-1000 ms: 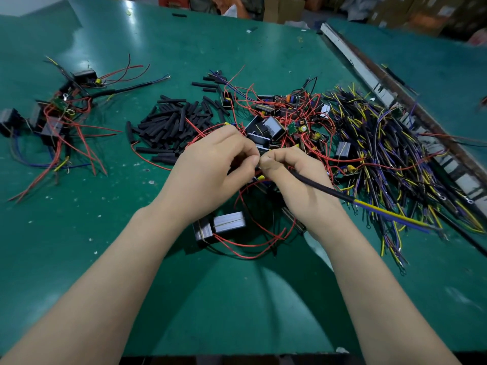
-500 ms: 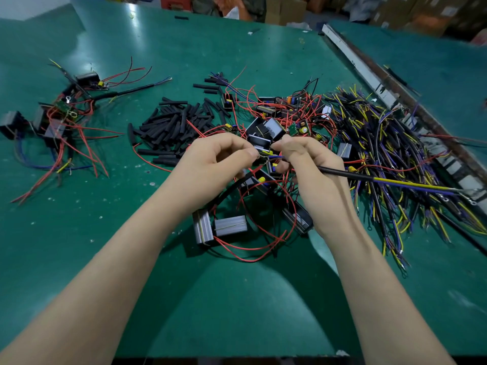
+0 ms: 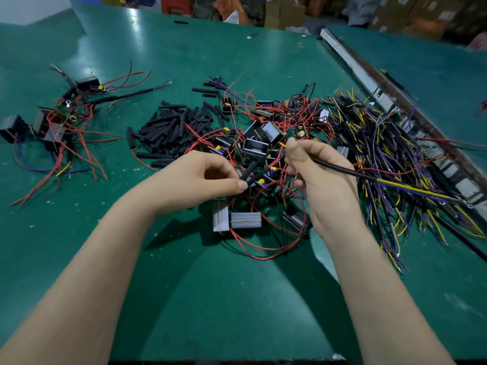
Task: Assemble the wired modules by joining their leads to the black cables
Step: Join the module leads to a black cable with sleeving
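Just above the heap of wired modules, the left hand [image 3: 200, 177] pinches a short black rubbery sleeve tube [image 3: 252, 169] between thumb tip and forefinger, its other fingers curled in under the palm; the tube slants up and away from that pinch toward the right hand. The right hand [image 3: 316, 175] is curled round a thin black cable [image 3: 345, 171], thumb upright and pressed against the forefinger, and the cable runs out from the back of the fist to the right, where its black jacket ends and bare yellow and blue leads [image 3: 411, 189] carry on over the tangle. Whether the tube and the cable touch between the two hands cannot be told. Directly beneath the fingers lie small grey-and-black box-shaped modules [image 3: 245, 219] trailing thin red wires [image 3: 263, 250] in loops on the green table mat [image 3: 237, 299]. Beyond the left fingertips sits a loose pile of black sleeve tubes [image 3: 171, 130]. To the right of the right knuckles spreads a dense bundle of black cables with yellow and purple leads [image 3: 395, 143]. Far off to the left of the left wrist lies a smaller cluster of wired modules [image 3: 55, 119].
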